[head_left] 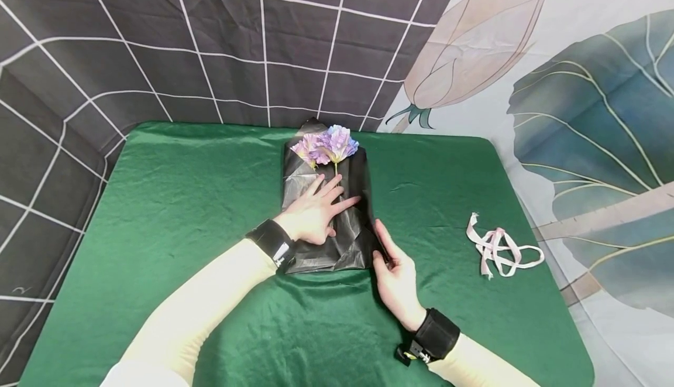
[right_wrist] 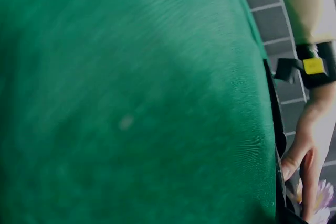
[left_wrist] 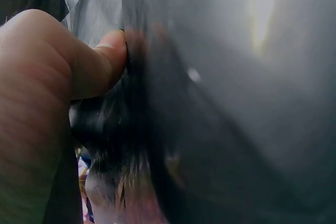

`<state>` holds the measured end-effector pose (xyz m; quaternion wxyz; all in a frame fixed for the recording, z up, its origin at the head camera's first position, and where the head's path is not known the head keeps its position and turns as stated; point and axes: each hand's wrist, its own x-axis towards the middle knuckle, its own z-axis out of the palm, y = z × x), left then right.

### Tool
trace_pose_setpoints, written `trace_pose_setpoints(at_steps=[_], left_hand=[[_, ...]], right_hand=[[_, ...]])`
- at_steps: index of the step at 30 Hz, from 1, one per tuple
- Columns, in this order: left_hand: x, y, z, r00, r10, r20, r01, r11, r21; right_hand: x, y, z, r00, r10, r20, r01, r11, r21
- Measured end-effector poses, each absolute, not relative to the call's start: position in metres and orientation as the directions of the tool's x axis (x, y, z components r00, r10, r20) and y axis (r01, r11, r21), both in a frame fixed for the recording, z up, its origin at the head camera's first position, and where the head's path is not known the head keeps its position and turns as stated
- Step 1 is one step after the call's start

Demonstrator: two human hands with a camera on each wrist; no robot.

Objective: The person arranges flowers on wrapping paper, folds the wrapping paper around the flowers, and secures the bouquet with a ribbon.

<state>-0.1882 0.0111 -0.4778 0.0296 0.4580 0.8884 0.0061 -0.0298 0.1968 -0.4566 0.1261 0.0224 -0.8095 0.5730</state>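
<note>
Head view: left hand (head_left: pixel 314 214) fingers flat, apart on black wrap (head_left: pixel 350 240); right hand (head_left: pixel 396 273) fingers pinch its rt edge.

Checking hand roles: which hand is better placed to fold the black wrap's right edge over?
Right hand: it already pinches that edge of the black wrap, while the left hand lies flat on it below the flowers.

Under the left hand's fingers (head_left: pixel 332 191) lies glossy black wrapping paper (head_left: pixel 347 240); beyond the fingertips sit lilac and blue-violet flowers (head_left: pixel 326 145) on a yellow-green stem. The cloth on the worktop (head_left: pixel 200 199) is plain deep green. Well right of the right hand's fingers (head_left: pixel 380 235) lies a pale pink ribbon (head_left: pixel 500 251), possibly whitish. Both sleeves are cream, both wristbands black. Behind hangs a dark grey backdrop (head_left: pixel 158 53) with a white grid.
</note>
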Motion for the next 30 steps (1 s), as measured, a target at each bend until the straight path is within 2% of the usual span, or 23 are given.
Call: trace_pose_setpoints(at_steps=[5, 11, 14, 16, 18, 21, 23, 26, 28, 30], left_hand=[[-0.188, 0.012, -0.480, -0.589, 0.806, -0.061, 0.807, 0.590, 0.007], [-0.186, 0.007, -0.480, -0.569, 0.822, -0.001, 0.822, 0.569, -0.006], [-0.185, 0.004, -0.478, -0.554, 0.831, -0.056, 0.833, 0.552, -0.042], [-0.184, 0.001, -0.477, -0.591, 0.800, -0.099, 0.804, 0.595, 0.009], [-0.183, -0.002, -0.479, -0.622, 0.779, -0.078, 0.777, 0.626, 0.064], [-0.184, -0.004, -0.483, -0.668, 0.741, 0.068, 0.741, 0.653, 0.157], [-0.184, -0.005, -0.487, -0.641, 0.750, 0.161, 0.767, 0.635, 0.096], [-0.181, -0.010, -0.491, -0.668, 0.717, 0.200, 0.740, 0.668, 0.078], [-0.178, -0.012, -0.493, -0.690, 0.700, 0.182, 0.721, 0.688, 0.084], [-0.177, -0.014, -0.494, -0.730, 0.660, 0.178, 0.683, 0.711, 0.166]], right_hand=[[-0.031, 0.199, -0.478, -0.939, -0.097, 0.331, -0.331, 0.517, -0.789], [-0.034, 0.197, -0.484, -0.938, -0.194, 0.287, -0.344, 0.608, -0.715], [-0.034, 0.194, -0.484, -0.938, -0.241, 0.248, -0.346, 0.621, -0.704], [-0.033, 0.193, -0.484, -0.934, -0.278, 0.224, -0.353, 0.634, -0.688], [-0.033, 0.192, -0.484, -0.931, -0.308, 0.197, -0.357, 0.649, -0.672], [-0.033, 0.191, -0.485, -0.928, -0.334, 0.165, -0.357, 0.674, -0.647], [-0.033, 0.190, -0.484, -0.926, -0.342, 0.159, -0.361, 0.687, -0.631], [-0.033, 0.188, -0.481, -0.922, -0.358, 0.148, -0.370, 0.703, -0.607], [-0.034, 0.186, -0.480, -0.917, -0.372, 0.141, -0.379, 0.709, -0.594], [-0.035, 0.183, -0.479, -0.913, -0.386, 0.132, -0.385, 0.712, -0.587]])
